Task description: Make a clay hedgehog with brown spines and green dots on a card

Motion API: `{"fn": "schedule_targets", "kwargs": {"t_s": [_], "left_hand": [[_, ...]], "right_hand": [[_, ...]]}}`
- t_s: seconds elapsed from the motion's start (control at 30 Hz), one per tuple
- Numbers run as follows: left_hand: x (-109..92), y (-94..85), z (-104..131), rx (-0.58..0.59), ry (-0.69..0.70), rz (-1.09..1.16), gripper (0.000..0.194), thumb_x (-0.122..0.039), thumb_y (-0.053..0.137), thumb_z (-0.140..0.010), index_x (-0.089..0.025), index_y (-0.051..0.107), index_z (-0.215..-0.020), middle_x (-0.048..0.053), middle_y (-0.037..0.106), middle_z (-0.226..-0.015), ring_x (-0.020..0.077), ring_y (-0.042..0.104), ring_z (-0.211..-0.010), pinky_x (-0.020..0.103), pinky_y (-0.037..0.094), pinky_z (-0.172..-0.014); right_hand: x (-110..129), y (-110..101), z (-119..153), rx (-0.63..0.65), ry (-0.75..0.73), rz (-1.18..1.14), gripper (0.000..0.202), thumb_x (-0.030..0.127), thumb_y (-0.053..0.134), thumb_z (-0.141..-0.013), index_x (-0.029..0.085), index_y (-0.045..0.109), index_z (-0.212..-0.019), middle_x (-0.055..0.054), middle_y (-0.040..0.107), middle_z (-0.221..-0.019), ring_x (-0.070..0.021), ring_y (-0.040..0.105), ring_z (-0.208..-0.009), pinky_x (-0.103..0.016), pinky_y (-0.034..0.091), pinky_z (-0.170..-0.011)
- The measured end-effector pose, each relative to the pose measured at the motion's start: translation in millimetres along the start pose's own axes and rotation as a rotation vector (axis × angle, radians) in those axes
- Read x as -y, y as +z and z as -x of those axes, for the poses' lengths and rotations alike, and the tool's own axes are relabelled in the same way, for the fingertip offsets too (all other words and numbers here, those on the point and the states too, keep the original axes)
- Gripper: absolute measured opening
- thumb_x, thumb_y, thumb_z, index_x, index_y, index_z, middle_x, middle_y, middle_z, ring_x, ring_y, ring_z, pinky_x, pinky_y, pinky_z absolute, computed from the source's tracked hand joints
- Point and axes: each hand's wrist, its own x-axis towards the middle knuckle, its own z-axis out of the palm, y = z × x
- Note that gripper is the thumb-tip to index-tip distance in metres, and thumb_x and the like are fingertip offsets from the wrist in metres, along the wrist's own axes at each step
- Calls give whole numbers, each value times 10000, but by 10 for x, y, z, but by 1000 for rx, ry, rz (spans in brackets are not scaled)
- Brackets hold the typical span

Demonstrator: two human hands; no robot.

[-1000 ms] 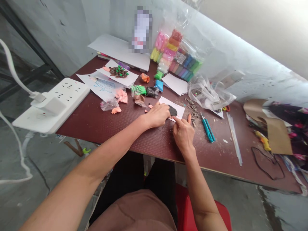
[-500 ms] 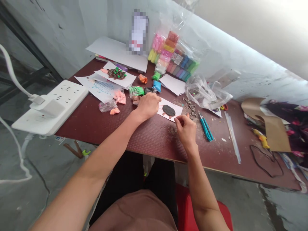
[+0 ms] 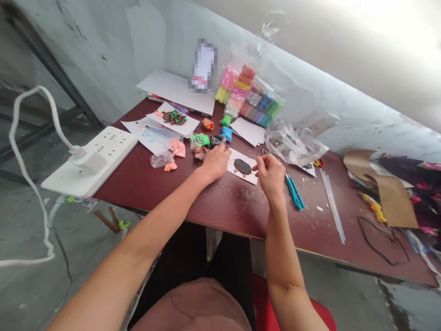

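A small white card (image 3: 253,178) lies on the table with a flattened oval of black clay (image 3: 243,167) on it. Little brown clay feet show along the oval's lower side. At the card's left edge my left hand (image 3: 216,163) grips it with bent fingers, the thumb side hidden. My right hand (image 3: 271,175) is over the card's right end, thumb and fingertips pinched together. Whatever sits in that pinch is too small to make out. Just beyond my left hand are packets of black clay (image 3: 217,140) and brown clay (image 3: 200,152).
A teal utility knife (image 3: 294,192) lies right of my right hand, near a crumpled plastic bag (image 3: 292,142). Glue sticks (image 3: 332,204) and a yellow glue gun (image 3: 374,207) are farther right. Bagged coloured clay (image 3: 255,99) leans on the wall. A white power strip (image 3: 91,161) stands left.
My right hand has risen slightly from the card's lower right corner, still pinched. My left hand stays at the card's left edge. The camera view has tilted a little.
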Motion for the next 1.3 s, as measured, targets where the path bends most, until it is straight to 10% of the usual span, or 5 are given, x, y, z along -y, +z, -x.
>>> {"fn": "schedule_targets", "kwargs": {"t_s": [0.3, 0.77, 0.93, 1.13, 1.3], "left_hand": [[-27, -18, 23, 40, 84, -53, 367, -80, 418, -1002, -137, 759, -1128, 164, 759, -1166, 298, 612, -1085, 430, 460, -880], [-12, 4, -35, 40, -49, 61, 378, -69, 469, -989, -156, 780, -1186, 153, 770, -1166, 284, 676, -1082, 403, 460, -917], [34, -12, -62, -141, -33, 217, 344, -69, 494, -980, -151, 802, -1109, 138, 771, -1093, 274, 673, -1070, 395, 495, -956], [386, -109, -144, -525, -168, 534, 304, -59, 508, -966, -144, 795, -1021, 89, 788, -1001, 202, 706, -942, 318, 536, -912], [596, -155, -157, -607, -271, 649, 272, -60, 535, -937, -131, 794, -977, 72, 786, -916, 175, 710, -834, 291, 546, -847]], "right_hand": [[-187, 150, -158, 141, 79, 566, 244, 243, 440, -1048, 162, 663, -1104, -201, 768, -959, -303, 720, -860, -371, 473, -790], [-138, 227, -343, 129, -27, 526, 209, 179, 455, -1025, 137, 659, -1044, -208, 742, -1112, -295, 658, -1038, -359, 431, -876], [-31, 279, -223, 4, -106, 351, 212, 320, 502, -1045, 202, 624, -919, -107, 722, -887, -242, 622, -826, -316, 369, -736], [311, 413, -91, 224, -177, 157, 280, 323, 512, -1051, 219, 612, -811, -40, 690, -754, -181, 570, -672, -292, 318, -660], [456, 521, -128, 378, -233, 55, 150, 156, 614, -927, 208, 754, -926, -58, 777, -934, -203, 668, -829, -293, 424, -766]]}}
